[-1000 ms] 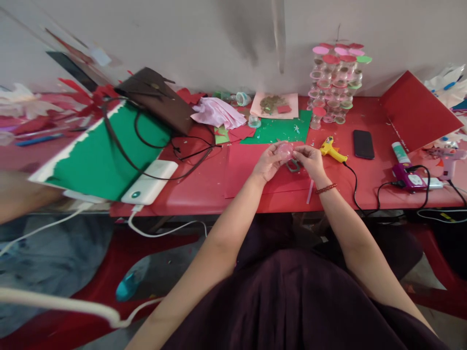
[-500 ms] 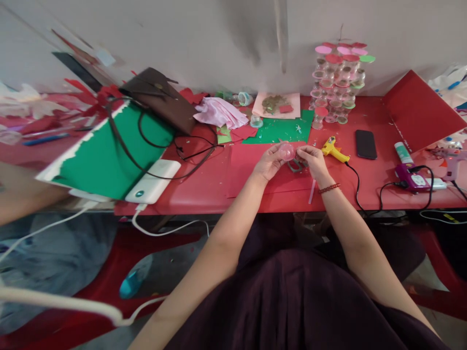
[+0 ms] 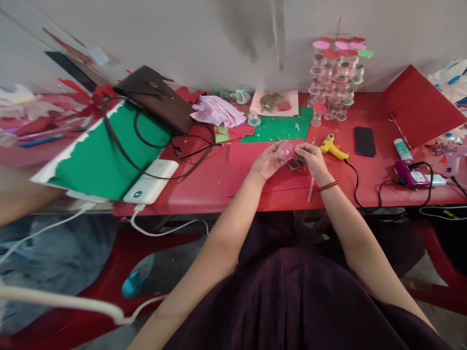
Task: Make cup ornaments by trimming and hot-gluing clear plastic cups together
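Both of my hands meet over a red paper sheet (image 3: 251, 167) on the red table (image 3: 204, 187). My left hand (image 3: 268, 160) and my right hand (image 3: 310, 159) are closed around a small clear cup with a pink top (image 3: 286, 150), held between the fingertips. Scissors (image 3: 294, 165) lie on the sheet just under my right hand. A yellow glue gun (image 3: 331, 147) lies just right of my right hand.
A stack of small clear cups with pink and green lids (image 3: 337, 80) stands at the back. A phone (image 3: 365, 141), green paper (image 3: 280, 127), a green board (image 3: 109, 150), a power bank (image 3: 150, 182), a brown bag (image 3: 156, 97) and a purple device with cables (image 3: 410, 175) lie around.
My hands stay together on the small cup with only slight finger shifts. The view has wobbled a little.
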A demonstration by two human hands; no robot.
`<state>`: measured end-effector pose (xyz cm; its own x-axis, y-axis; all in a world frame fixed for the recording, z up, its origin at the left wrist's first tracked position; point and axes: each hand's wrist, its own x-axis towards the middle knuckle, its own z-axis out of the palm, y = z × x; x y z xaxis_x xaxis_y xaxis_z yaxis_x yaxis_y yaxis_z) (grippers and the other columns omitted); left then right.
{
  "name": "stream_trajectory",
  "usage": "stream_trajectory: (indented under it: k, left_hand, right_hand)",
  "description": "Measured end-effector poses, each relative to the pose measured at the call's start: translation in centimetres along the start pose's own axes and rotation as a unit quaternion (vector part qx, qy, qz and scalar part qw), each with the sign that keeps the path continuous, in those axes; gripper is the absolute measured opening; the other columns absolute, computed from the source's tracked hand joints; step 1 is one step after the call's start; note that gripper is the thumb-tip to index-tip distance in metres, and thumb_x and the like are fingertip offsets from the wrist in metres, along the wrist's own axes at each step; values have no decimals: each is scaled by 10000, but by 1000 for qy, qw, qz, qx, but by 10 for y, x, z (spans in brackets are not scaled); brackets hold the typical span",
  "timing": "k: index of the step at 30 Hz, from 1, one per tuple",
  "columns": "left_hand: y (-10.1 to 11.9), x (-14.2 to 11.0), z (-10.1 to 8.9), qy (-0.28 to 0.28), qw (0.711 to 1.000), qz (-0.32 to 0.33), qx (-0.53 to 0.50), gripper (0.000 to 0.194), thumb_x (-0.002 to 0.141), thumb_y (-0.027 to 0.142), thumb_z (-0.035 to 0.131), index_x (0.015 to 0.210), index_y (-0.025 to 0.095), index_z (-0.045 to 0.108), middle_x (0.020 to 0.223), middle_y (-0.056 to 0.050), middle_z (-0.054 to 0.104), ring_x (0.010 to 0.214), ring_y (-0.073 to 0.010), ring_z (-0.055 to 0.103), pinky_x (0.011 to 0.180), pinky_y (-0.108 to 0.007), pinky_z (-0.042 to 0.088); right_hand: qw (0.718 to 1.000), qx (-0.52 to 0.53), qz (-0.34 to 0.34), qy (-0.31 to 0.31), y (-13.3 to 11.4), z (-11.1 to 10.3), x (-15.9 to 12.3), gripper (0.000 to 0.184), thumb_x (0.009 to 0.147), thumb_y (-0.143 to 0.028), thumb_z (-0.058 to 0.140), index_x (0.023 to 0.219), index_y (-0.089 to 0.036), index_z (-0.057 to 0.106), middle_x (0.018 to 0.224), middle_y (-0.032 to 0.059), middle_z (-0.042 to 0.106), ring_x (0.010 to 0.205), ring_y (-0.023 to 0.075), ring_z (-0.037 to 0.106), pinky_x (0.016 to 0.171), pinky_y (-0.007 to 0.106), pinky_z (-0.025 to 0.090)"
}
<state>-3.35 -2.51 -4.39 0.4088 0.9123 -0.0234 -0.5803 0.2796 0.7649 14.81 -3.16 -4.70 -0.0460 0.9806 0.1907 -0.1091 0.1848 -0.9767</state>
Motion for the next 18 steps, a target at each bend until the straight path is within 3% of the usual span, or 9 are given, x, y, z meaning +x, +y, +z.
stream_trajectory:
  k: [8,18]
  left_hand:
    - [1,-2,0,-7,1000,0,4,386,685,144,842,1049,239,759,1056,-15,769,968,-157,721,917,-288,574]
    - [-2,2,-3,26,1000,16,4,269,734,177,843,972,220,725,1036,-20,773,943,-142,722,906,-270,573]
  right_hand:
    - [1000,-7,11,-11,-1,0,0,525,669,-741,791,734,-239,655,661,-10,636,619,135,548,624,294,489]
    - [1000,13,10,-10,-1,1,-1,511,649,-704,835,749,-236,655,648,-24,616,605,122,532,605,282,468]
